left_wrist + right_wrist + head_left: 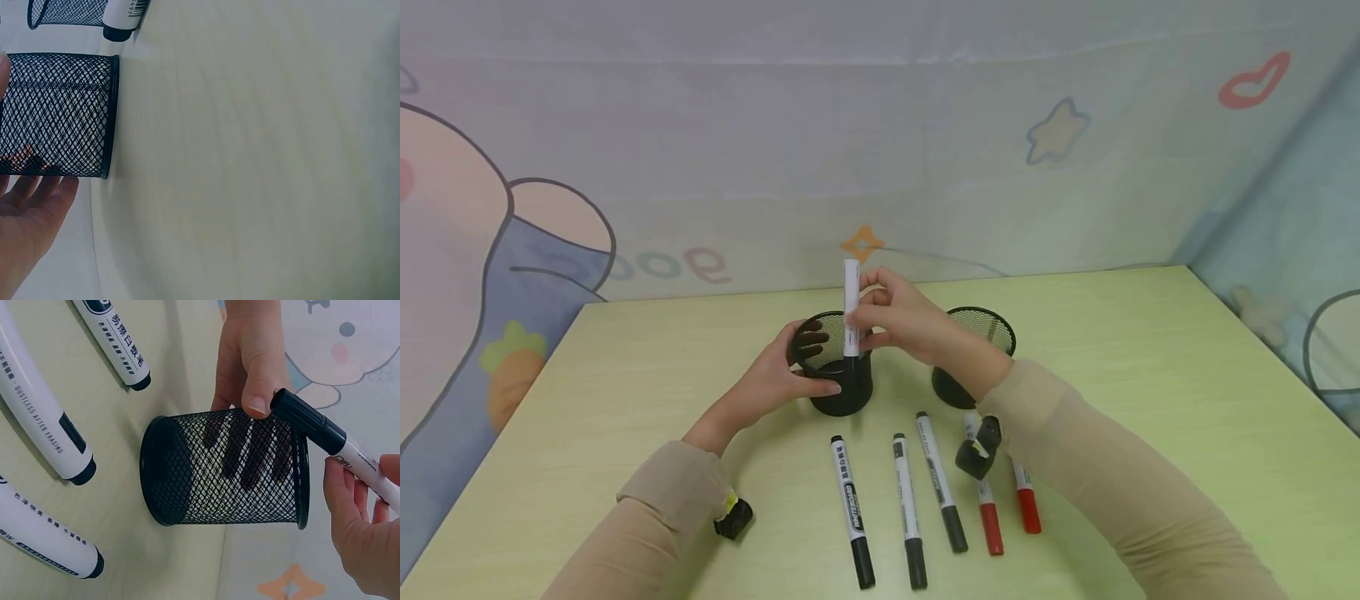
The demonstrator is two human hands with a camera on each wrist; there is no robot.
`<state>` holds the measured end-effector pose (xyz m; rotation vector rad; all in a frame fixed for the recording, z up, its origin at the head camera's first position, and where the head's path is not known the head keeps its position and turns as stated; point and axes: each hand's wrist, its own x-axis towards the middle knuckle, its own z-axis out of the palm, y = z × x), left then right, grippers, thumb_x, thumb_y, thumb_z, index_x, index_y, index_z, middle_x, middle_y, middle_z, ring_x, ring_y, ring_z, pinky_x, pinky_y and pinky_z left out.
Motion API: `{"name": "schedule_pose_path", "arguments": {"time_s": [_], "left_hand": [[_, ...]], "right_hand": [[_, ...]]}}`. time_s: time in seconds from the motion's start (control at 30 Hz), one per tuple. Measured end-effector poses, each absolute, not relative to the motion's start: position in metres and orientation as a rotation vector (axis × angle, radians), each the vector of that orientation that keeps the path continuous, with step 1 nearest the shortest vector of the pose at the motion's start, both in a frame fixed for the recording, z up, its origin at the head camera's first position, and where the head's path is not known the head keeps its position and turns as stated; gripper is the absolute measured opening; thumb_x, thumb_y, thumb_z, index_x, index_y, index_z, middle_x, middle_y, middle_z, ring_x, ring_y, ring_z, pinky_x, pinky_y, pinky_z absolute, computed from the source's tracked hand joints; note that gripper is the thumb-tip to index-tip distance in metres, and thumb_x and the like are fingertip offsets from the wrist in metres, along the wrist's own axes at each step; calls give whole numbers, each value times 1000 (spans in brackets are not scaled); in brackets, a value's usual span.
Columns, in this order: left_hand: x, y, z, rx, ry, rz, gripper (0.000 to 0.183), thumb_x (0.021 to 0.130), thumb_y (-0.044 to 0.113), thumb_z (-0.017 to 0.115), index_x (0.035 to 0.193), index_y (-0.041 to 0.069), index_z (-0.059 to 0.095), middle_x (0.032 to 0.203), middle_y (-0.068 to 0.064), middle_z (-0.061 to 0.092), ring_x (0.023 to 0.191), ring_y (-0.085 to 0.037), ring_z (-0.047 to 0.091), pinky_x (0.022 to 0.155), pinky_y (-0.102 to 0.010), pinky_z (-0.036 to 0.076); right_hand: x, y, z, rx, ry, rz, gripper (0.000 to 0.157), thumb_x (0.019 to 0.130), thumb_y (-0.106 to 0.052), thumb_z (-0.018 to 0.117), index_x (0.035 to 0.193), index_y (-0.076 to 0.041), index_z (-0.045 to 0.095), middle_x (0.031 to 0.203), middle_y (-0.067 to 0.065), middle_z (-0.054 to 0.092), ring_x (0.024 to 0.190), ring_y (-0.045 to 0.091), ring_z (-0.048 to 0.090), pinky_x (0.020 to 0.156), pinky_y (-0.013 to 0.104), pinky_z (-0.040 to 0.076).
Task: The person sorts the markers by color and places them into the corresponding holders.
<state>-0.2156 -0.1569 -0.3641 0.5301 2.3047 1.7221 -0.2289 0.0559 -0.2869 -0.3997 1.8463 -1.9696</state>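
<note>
My left hand [767,375] grips a black wire-mesh pen cup [842,402], thumb on the near side and fingers round the far side. In the right wrist view those fingers show through the mesh of the upright cup [169,481]. My right hand [906,317] pinches a white marker [852,292] by its white barrel, its black cap pointing downward. That black-capped marker [309,422] overlaps the cup's rim in the right wrist view, with the cap close to my left thumb.
A second mesh cup [981,321] stands to the right, partly behind my right wrist. Nearer me lie black-capped markers [847,492] and red-capped markers [990,525], some partly covered by the right sleeve and its wrist camera. A printed cloth [760,167] hangs behind the table [1150,375].
</note>
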Motion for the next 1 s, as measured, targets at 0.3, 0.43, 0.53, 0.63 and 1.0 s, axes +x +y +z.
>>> {"name": "schedule_pose_path", "arguments": {"time_s": [0.3,0.43,0.53,0.63,1.0], "left_hand": [[-216,-156,-364,525,2314,1718,89,70,20,83,140,13,28,138,-7,41,128,-27,38,100,-47,34],[-217,-156,-364,521,2316,1712,89,71,20,83,140,13,28,138,-5,41,128,-28,38,100,-48,34],[-217,-157,-364,520,2320,1708,88,71,20,83,140,13,28,137,-3,41,128,-27,39,100,-48,34],[-217,-157,-364,531,2318,1710,88,71,19,83,140,13,28,136,-3,42,126,-25,40,100,-47,34],[-216,-155,-363,516,2335,1696,89,70,19,83,140,13,28,135,-3,43,127,-25,39,101,-47,32]], "right_hand": [[-236,53,-280,-412,1853,-1971,31,86,6,53,110,-4,37,88,10,52,81,22,57,71,36,53],[-238,50,-277,-397,1855,-1979,31,87,7,54,111,-5,38,87,10,53,79,21,57,70,36,53],[-240,47,-275,-395,1856,-1992,32,87,7,54,112,-4,38,88,10,53,78,20,56,68,35,53],[-242,43,-274,-399,1857,-2007,33,87,8,54,114,-3,38,88,10,52,78,21,56,67,35,53],[-240,37,-270,-370,1909,-2078,28,87,9,54,109,-2,39,87,12,50,71,19,57,65,34,54]]}}
